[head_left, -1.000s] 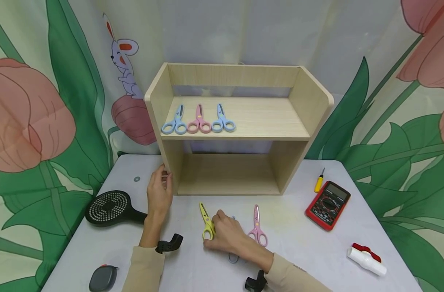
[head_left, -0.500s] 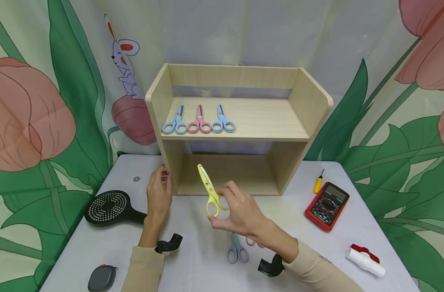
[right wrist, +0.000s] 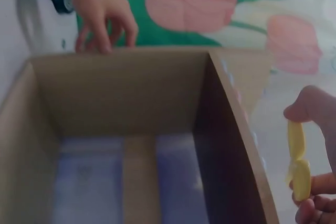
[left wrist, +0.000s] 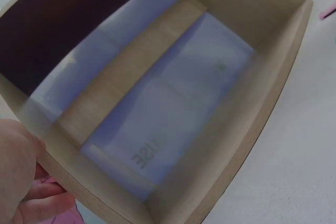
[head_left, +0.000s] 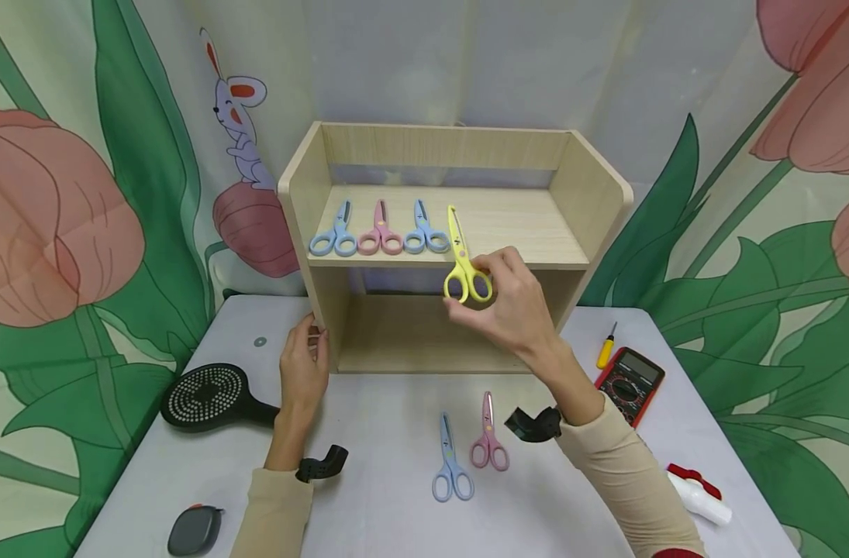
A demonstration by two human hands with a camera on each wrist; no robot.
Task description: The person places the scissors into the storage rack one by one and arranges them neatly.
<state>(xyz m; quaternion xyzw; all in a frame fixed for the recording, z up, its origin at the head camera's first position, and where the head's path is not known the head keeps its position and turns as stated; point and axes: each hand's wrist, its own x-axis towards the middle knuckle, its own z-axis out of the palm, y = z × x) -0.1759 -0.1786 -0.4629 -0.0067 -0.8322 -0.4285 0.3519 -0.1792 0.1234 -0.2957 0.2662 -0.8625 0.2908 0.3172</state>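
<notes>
Head view: yellow scissors [head_left: 460, 253] now higher, near upper shelf [head_left: 515, 232]

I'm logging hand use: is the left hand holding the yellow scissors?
No, the right hand holds the yellow scissors; the left hand is at the wooden shelf.

Carried the yellow scissors [head_left: 462, 257] up from the bench [head_left: 382, 457] in the right grip [head_left: 513, 306], past the lower compartment [head_left: 410, 333] to the upper shelf's [head_left: 518, 232] front edge; fully uncovered the blue scissors [head_left: 449, 457] and pink scissors [head_left: 489, 435] beneath, partly covered the red-and-black meter [head_left: 632, 384] with the sleeve [head_left: 626, 465].
</notes>
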